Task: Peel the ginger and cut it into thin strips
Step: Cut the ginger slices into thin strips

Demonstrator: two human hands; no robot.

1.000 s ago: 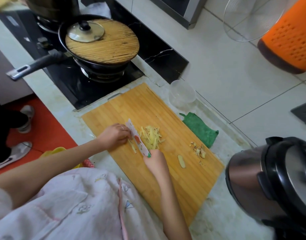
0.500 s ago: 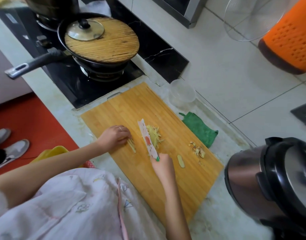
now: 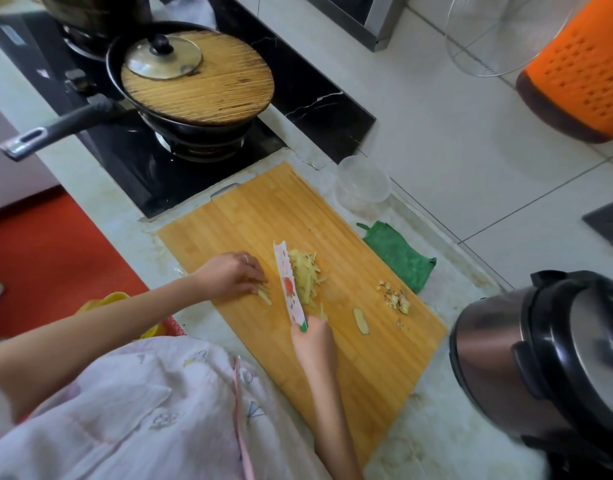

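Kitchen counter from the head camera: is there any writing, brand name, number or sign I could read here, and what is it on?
No text can be read in this view.
Knife in the right hand: red and pink printed pattern on the blade, no letters legible.
Stove: pale marks at its far left corner, too blurred to read.
Rice cooker: no label visible.
Orange basket: only perforations, no writing.
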